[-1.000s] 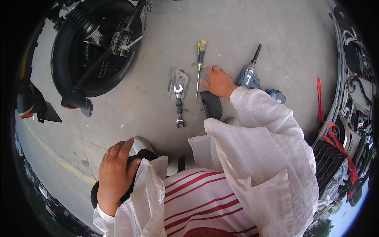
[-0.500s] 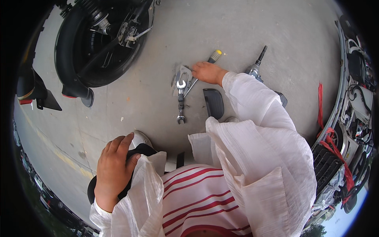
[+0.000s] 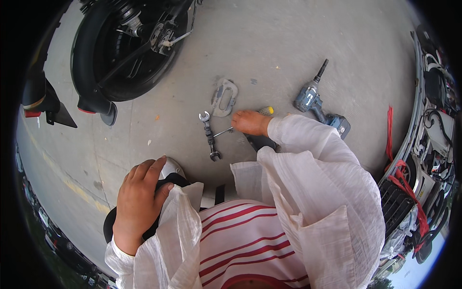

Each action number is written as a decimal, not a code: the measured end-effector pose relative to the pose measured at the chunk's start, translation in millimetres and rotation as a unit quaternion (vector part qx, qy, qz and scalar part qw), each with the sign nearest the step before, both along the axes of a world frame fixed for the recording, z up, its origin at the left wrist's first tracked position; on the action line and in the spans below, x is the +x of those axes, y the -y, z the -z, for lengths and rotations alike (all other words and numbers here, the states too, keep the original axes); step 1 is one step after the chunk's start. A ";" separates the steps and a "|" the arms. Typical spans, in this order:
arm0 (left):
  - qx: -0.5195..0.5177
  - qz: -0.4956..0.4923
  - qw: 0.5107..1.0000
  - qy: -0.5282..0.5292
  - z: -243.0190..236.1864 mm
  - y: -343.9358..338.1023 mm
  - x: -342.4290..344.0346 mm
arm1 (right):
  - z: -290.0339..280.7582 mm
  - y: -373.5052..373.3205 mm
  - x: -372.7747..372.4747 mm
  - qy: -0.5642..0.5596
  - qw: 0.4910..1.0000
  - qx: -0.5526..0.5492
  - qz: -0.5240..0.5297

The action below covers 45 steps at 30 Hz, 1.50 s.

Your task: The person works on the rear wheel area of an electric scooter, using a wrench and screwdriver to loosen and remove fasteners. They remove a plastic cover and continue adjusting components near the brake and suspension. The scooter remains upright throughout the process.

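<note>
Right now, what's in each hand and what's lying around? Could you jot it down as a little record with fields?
Right hand: closed around a screwdriver with a yellow-ended handle
Left hand: resting on the left leg, nothing visible in it
Left of screwdriver: double open-ended wrench
Beyond wrench: grey slotted piece
Right side: cordless impact driver
Partly hidden: dark tray-like piece
Upper left: black vehicle wheel

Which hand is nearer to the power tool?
Right. The right hand, holding the screwdriver, is just to the left of the power tool and slightly closer to the body; the left hand is much farther off, toward the lower left.
</note>
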<state>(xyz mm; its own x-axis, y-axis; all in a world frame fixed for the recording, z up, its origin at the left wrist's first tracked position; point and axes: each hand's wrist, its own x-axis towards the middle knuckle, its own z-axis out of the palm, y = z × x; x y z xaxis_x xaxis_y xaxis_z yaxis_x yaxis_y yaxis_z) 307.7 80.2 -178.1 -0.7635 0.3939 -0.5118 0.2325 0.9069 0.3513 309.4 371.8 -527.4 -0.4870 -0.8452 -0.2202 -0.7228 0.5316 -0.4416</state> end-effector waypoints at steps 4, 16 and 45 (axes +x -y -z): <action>-0.007 -0.001 1.000 -0.002 -2.2 1.7 1.8 | -25.7 20.7 -24.5 0.014 0.997 -0.064 0.042; -0.023 -0.006 1.000 -0.001 15.9 9.0 2.2 | 4.6 38.9 -38.8 0.028 0.990 -0.045 0.131; -0.042 -0.351 0.921 0.165 362.7 -15.7 46.3 | -90.4 -185.6 51.3 -0.118 0.885 0.016 0.449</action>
<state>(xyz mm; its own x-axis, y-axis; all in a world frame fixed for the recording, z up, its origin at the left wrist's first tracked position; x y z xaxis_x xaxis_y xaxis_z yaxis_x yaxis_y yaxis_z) 354.0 96.0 -540.8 -0.6123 -0.1890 -0.7677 -0.5283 0.8202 0.2195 360.7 557.4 -437.0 -0.9953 -0.0881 -0.0396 -0.0717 0.9484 -0.3087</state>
